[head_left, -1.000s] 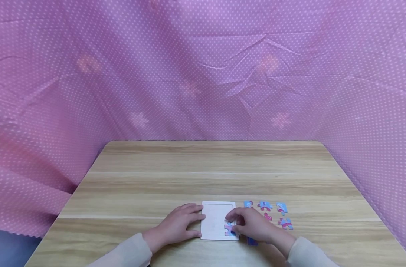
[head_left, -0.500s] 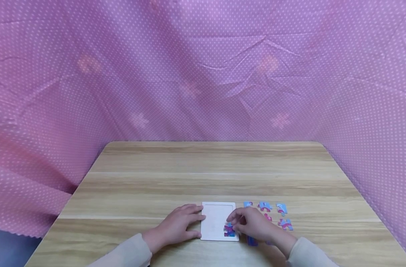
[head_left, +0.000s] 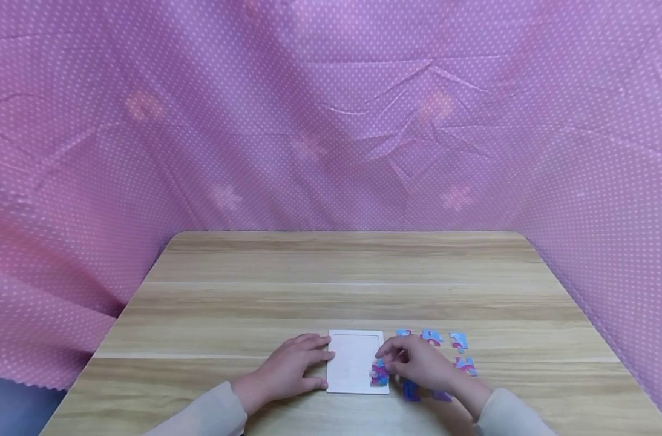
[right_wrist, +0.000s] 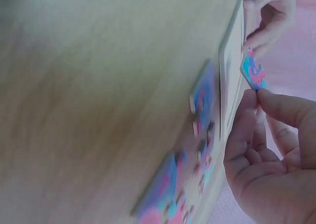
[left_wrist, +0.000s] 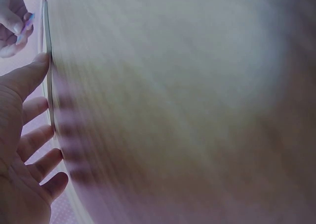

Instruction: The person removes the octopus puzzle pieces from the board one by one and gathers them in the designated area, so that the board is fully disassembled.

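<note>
A white puzzle tray with a raised rim lies flat near the table's front edge. My left hand rests at its left side, the straight, spread fingertips touching the rim. Over the tray's right part, my right hand pinches a puzzle piece between thumb and finger; the piece is blue, pink and purple. In the right wrist view this piece is tilted and held up off the tray. The left wrist view shows my left fingers along the tray's edge.
Right of the tray lie several loose puzzle pieces, among them one at the far right, one below it and a dark blue one. My right hand partly hides others. A pink dotted cloth hangs behind the wooden table.
My right hand has turned the puzzle piece and shifted slightly right with it, away from the tray's lower right corner. My left hand stays in place.
</note>
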`<state>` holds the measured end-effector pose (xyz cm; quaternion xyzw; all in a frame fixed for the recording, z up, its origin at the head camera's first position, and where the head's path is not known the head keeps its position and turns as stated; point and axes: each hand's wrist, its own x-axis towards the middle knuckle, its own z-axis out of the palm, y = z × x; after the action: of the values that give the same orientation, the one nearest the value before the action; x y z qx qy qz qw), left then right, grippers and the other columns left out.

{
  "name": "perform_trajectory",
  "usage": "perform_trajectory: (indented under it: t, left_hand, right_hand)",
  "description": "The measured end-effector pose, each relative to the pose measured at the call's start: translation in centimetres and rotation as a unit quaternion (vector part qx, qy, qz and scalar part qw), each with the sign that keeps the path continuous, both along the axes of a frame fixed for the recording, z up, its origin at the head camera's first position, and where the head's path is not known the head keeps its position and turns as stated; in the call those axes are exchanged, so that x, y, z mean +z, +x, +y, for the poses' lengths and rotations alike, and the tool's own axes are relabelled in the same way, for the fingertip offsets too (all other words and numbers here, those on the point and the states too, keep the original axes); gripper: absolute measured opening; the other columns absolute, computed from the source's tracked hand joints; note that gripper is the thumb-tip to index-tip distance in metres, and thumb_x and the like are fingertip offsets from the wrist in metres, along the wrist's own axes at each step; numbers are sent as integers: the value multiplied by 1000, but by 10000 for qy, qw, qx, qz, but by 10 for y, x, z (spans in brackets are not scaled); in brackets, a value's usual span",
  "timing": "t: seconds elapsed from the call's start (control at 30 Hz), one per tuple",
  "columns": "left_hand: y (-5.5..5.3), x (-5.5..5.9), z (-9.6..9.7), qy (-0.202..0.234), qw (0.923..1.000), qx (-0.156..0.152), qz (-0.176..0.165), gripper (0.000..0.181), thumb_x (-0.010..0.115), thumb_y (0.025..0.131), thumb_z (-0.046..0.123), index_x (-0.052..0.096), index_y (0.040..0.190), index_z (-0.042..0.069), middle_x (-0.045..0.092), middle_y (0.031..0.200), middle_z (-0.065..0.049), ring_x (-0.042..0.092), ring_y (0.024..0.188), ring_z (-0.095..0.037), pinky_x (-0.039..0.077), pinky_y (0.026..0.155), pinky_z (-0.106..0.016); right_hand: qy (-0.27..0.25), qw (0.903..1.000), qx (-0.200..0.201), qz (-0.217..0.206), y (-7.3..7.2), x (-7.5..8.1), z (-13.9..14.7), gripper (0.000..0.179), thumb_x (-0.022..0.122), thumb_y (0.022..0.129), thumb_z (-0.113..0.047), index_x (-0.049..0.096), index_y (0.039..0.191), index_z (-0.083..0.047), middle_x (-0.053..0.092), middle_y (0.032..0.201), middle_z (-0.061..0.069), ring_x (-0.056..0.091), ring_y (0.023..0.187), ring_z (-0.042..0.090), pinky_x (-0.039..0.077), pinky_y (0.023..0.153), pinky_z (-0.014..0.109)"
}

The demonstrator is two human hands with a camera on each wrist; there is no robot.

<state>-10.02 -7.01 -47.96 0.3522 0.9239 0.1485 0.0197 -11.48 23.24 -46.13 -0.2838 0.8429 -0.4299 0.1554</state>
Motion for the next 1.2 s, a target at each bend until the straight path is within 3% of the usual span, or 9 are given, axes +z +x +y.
perform_trajectory:
  t: [0.5,0.77,0.93,1.2]
  left_hand:
    - [-1,2,0,-6,10000,-19,-71,51,67,85,45,63,127,17,48,141,-5,41,130,-26,33,105,-48]
    - [-3,1,-2,2,10000,-53,-7,51,66,85,46,63,127,17,49,140,-5,42,130,-26,34,104,-48]
    - [-4,0,-2,0,10000,-45,-29,51,66,86,47,63,127,17,48,141,-5,41,130,-26,34,104,-48]
    - [-6,-3,-3,20,10000,-18,-77,51,65,86,48,62,128,18,48,141,-3,41,131,-26,33,104,-48]
  right_hand:
    - [-184,9985,-76,-506,2,7,61,17,65,88,-9,68,105,-7,63,88,1,59,76,13,51,68,25]
    - [59,9984,-229,-513,6,8,92,16,65,88,-7,69,103,-7,66,91,-1,58,79,10,51,71,25]
    - [-39,9987,-140,-491,9,8,108,16,64,87,-4,69,102,-4,67,91,1,59,78,9,52,69,25]
    - [-156,9962,21,-856,12,6,131,16,63,90,-8,69,104,-2,67,106,11,61,86,9,52,70,24]
